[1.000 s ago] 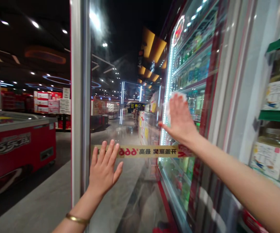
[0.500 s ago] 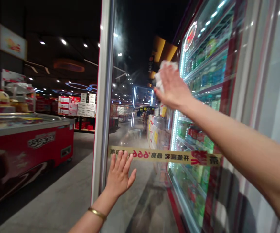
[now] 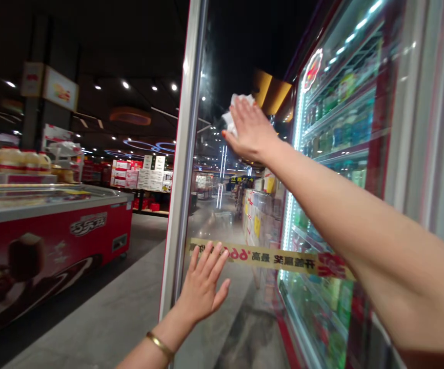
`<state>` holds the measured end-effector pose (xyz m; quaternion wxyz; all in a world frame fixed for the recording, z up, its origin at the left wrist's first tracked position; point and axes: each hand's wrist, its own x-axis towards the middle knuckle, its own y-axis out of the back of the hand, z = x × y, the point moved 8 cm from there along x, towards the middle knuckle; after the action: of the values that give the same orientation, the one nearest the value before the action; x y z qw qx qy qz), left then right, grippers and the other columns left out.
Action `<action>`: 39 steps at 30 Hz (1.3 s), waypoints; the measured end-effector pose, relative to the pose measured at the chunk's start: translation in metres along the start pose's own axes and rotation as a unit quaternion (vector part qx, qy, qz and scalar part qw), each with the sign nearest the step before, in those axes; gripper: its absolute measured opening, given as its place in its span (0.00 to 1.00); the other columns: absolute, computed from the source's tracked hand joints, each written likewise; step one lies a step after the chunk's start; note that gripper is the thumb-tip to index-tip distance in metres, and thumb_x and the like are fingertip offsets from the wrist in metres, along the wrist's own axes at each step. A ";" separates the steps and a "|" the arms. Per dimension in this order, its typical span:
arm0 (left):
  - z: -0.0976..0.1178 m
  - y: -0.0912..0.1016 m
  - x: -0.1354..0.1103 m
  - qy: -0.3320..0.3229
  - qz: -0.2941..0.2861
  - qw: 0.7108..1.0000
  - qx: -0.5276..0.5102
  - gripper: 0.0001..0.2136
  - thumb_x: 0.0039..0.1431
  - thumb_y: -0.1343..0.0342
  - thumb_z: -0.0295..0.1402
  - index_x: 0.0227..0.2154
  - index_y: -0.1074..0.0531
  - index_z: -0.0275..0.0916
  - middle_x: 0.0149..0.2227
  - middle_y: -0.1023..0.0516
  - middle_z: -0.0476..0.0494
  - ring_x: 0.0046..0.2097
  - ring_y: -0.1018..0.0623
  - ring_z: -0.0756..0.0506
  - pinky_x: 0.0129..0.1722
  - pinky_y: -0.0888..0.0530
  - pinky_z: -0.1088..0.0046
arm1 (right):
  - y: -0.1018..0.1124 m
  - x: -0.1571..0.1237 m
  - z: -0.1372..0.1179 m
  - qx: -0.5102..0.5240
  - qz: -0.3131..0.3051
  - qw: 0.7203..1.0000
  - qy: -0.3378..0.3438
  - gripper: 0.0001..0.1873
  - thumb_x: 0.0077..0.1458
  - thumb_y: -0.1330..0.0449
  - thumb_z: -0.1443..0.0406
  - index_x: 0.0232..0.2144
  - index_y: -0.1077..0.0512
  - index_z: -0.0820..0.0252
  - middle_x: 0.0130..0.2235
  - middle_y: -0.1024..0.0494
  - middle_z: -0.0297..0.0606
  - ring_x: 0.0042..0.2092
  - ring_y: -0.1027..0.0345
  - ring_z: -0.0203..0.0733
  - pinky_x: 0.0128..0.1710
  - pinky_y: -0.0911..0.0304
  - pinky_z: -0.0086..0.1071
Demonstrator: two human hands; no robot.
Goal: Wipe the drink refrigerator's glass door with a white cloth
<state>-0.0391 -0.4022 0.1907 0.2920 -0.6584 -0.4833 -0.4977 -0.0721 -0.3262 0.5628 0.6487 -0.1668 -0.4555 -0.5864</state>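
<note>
A glass door (image 3: 222,56) with a silver frame (image 3: 185,143) stands in front of me. My left hand (image 3: 204,287), with a gold bangle (image 3: 160,344) at the wrist, lies flat on the lower glass, fingers spread. Its fingertips overlap a yellow printed strip (image 3: 268,258) whose lettering reads reversed. Higher up, my right hand (image 3: 253,128) presses a crumpled white wipe (image 3: 229,122) to the pane. The wipe shows past the fingertips and beside the thumb; the rest is hidden under the palm.
To the right is a lit drinks cooler (image 3: 341,123) with bottles on its shelves, partly seen through the glass. A red chest freezer (image 3: 102,241) stands at left, with jugs (image 3: 12,160) behind it. Stacked cartons (image 3: 150,177) sit farther back; grey floor (image 3: 137,287) runs between.
My right hand has slid the wipe left across the glass, nearer the door frame. My left hand stays flat on the pane. The view has turned a little left.
</note>
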 end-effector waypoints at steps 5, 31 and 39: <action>-0.003 0.003 0.031 -0.010 0.012 1.000 -0.012 0.39 0.71 0.44 0.37 0.80 0.51 0.38 0.77 0.36 0.39 0.82 0.50 0.40 0.82 0.54 0.54 | -0.030 -0.024 -0.077 0.011 -0.030 0.988 0.148 0.49 0.72 0.52 0.43 0.76 0.48 0.78 0.81 0.52 0.58 0.82 0.64 0.62 0.83 0.65 0.59; -0.015 -0.006 0.068 -0.009 0.034 0.999 -0.024 0.38 0.70 0.41 0.38 0.79 0.48 0.42 0.76 0.35 0.39 0.82 0.47 0.41 0.83 0.54 0.56 | 0.080 -0.160 0.158 -0.046 0.193 0.921 -0.336 0.58 0.70 0.75 0.35 0.80 0.60 0.77 0.81 0.56 0.66 0.81 0.67 0.75 0.77 0.67 0.77; -0.015 -0.004 0.092 0.030 0.054 0.998 0.008 0.42 0.71 0.42 0.37 0.81 0.56 0.45 0.80 0.46 0.40 0.82 0.51 0.39 0.83 0.57 0.53 | -0.014 -0.148 -0.022 -0.053 0.019 0.998 0.043 0.50 0.71 0.54 0.36 0.79 0.48 0.64 0.82 0.49 0.44 0.83 0.62 0.46 0.82 0.60 0.44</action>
<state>-0.0450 -0.3822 0.2819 0.3377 -0.6660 -0.4419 -0.4971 -0.0610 -0.2556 0.4301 0.6686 -0.1839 -0.3927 -0.6041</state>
